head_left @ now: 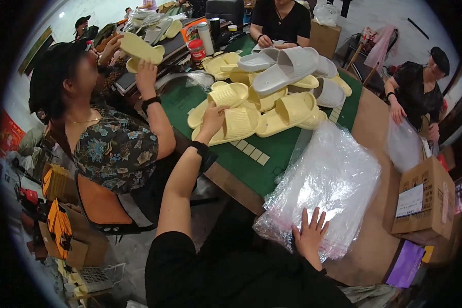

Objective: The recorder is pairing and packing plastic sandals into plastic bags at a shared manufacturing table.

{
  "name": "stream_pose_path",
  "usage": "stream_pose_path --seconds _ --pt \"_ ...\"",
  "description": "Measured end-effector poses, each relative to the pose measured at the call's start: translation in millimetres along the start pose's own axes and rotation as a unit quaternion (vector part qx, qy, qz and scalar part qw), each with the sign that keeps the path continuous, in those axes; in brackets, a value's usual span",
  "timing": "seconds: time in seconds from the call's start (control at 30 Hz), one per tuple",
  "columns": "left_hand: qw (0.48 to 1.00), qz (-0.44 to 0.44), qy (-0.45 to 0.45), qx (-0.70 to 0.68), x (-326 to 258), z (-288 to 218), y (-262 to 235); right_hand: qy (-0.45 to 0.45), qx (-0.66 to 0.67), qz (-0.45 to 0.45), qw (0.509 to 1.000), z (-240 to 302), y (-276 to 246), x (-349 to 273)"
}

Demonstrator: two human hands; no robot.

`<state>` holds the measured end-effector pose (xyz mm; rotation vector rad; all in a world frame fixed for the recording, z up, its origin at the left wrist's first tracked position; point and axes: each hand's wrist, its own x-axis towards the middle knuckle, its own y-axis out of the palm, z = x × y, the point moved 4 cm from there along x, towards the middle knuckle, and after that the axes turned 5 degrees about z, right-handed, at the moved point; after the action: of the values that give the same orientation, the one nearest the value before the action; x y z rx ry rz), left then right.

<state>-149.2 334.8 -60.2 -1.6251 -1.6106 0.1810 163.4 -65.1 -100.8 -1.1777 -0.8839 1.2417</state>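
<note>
My left hand [214,119] reaches forward to a pair of pale yellow slide slippers [231,126] at the left of a heap. Its fingers are closed at the slippers' straps. Yellow slippers [287,114] and grey slippers [288,69] lie piled beyond it, some on top of others. My right hand [311,236] rests flat, fingers spread, on the near edge of a stack of clear plastic bags [328,179]. The stack lies on the table's near right part, its surface shiny and creased.
Green matting with small pale tiles [250,152] covers part of the brown table [367,115]. To the left, a co-worker holds yellow slippers [140,51]. Other people work across and at the right. A cardboard box [430,205] and a red-lidded jar [196,50] stand around.
</note>
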Motion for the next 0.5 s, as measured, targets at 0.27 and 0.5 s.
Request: stream_pose_path --seconds 0.27,0.5 --pt "0.989 -0.099 0.104 0.047 -28.4 -98.5 -23.4 0.001 -0.015 -0.022 1.000 -5.2 3.1 -0.9" --pt "0.981 0.003 0.082 -0.177 -83.0 -229.9 -20.4 0.021 0.002 -0.018 1.000 -5.5 5.1 -0.3"
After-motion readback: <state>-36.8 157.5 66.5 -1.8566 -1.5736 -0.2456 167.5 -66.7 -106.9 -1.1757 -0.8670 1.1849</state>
